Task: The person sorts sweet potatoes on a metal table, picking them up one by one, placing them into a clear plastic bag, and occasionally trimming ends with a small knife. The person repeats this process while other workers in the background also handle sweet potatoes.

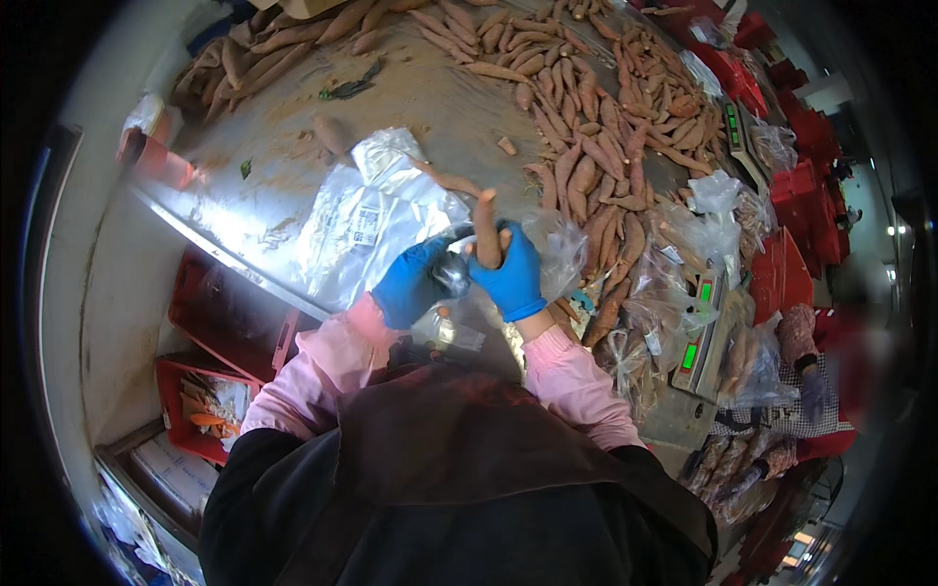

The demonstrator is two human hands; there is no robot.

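Note:
My right hand (pixel 511 272), in a blue glove, grips a sweet potato (pixel 484 227) that points up and away from me. Close beside it, my left hand (pixel 414 282), gloved the same way, bunches the edge of a clear plastic bag (pixel 448 272). The lower part of that bag hangs in front of my apron, and what is inside is hard to make out. Just beyond my hands lies a stack of flat clear plastic bags (pixel 381 212) bearing printed labels. A thin sweet potato (pixel 453 181) rests across the stack's right edge.
A large heap of sweet potatoes (pixel 586 110) covers the metal table's (pixel 440 95) right side. Filled bags (pixel 659 293) and scales (pixel 696 337) stand at right, near a co-worker's gloved hand (pixel 812 392). Red crates (pixel 176 417) sit below the table's left edge.

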